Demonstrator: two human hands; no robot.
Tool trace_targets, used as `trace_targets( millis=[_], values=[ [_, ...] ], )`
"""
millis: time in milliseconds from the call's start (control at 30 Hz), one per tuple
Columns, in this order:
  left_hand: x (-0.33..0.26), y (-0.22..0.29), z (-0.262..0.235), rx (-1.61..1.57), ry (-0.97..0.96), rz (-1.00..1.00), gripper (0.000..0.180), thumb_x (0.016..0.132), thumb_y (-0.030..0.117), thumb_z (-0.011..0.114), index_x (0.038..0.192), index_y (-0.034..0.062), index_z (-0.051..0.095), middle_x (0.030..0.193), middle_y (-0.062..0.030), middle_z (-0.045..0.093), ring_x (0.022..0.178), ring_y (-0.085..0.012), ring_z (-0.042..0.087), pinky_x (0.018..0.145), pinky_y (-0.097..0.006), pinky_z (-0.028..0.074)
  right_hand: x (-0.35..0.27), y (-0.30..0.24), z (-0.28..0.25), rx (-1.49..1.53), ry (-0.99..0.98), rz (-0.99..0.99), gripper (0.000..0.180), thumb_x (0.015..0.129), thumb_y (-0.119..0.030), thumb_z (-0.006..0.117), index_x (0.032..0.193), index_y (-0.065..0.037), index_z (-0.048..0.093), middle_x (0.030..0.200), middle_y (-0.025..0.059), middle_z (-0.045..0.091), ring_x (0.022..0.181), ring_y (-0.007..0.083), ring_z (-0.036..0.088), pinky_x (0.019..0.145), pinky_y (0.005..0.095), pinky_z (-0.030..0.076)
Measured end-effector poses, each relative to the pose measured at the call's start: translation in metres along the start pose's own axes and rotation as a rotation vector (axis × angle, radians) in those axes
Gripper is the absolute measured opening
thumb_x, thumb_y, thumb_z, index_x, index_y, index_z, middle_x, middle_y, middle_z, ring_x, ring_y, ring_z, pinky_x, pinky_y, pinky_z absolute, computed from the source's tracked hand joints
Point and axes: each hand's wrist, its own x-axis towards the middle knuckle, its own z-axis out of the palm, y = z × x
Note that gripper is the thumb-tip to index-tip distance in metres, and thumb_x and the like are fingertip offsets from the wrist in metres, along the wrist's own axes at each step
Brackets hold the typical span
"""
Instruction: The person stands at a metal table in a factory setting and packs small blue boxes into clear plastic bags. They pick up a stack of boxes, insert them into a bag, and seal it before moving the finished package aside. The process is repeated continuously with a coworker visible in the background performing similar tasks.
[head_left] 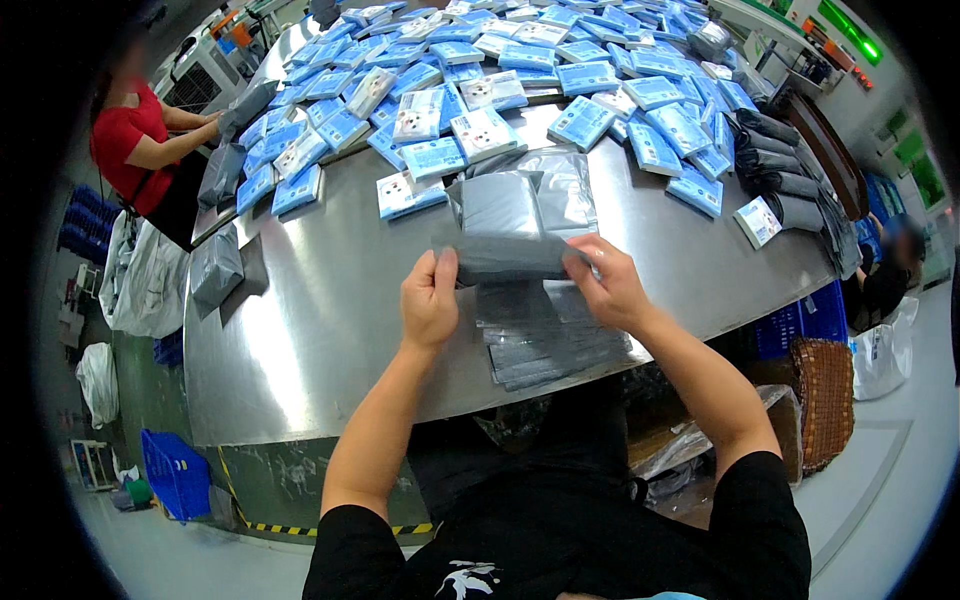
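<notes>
My left hand (pixel 430 300) and my right hand (pixel 612 284) pinch the two ends of a grey plastic mailing bag (pixel 508 258), stretched between them above the metal table (pixel 320 290). Part of the bag is blurred. Beneath and nearer to me lies a fanned stack of flat grey mailing bags (pixel 550 350). Just beyond my hands, more grey plastic (pixel 500 205) rests on the table; whether it belongs to the held bag I cannot tell. A blue-and-white box (pixel 410 194) sits to the left of it.
Many blue-and-white boxes (pixel 480 90) are heaped across the far table. A grey packed parcel (pixel 215 265) stands at the left edge, and folded grey bags (pixel 775 160) line the right. A person in red (pixel 150 140) works at far left; another person (pixel 885 275) is at right.
</notes>
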Motion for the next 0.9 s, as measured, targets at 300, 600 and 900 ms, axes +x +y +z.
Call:
trace_targets(
  millis=[300, 600, 900],
  values=[
    [0.012, -0.004, 0.023, 0.018, 0.108, -0.469, 0.034, 0.095, 0.026, 0.057, 0.073, 0.0011, 0.053, 0.064, -0.0045, 0.055, 0.065, -0.0134, 0.052, 0.062, -0.034, 0.044, 0.032, 0.024, 0.05, 0.02, 0.047, 0.703, 0.046, 0.096, -0.036, 0.052, 0.076, 0.004, 0.062, 0.066, 0.0159, 0.06, 0.063, 0.028, 0.057, 0.064, 0.0416, 0.044],
    [0.014, 0.046, 0.05, 1.01, -0.015, 0.096, 0.085, 0.083, 0.062, 0.059, 0.143, 0.0035, 0.041, 0.145, -0.0302, 0.037, 0.121, -0.045, 0.051, 0.101, -0.05, 0.042, 0.008, 0.027, 0.053, -0.199, -0.044, 0.45, 0.034, 0.098, -0.034, 0.052, 0.097, -0.002, 0.063, 0.088, 0.0227, 0.068, 0.084, 0.0407, 0.066, 0.075, 0.0456, 0.05],
    [0.029, 0.053, -0.026, 0.918, 0.046, -0.028, 0.073, 0.07, 0.043, 0.074, 0.134, 0.0136, 0.053, 0.139, -0.0225, 0.045, 0.12, -0.0401, 0.053, 0.099, -0.049, 0.046, 0.002, 0.025, 0.061, -0.218, 0.054, 0.305, 0.019, 0.088, -0.023, 0.062, 0.09, -0.004, 0.063, 0.083, 0.0163, 0.068, 0.077, 0.036, 0.066, 0.069, 0.0437, 0.052]
  ],
)
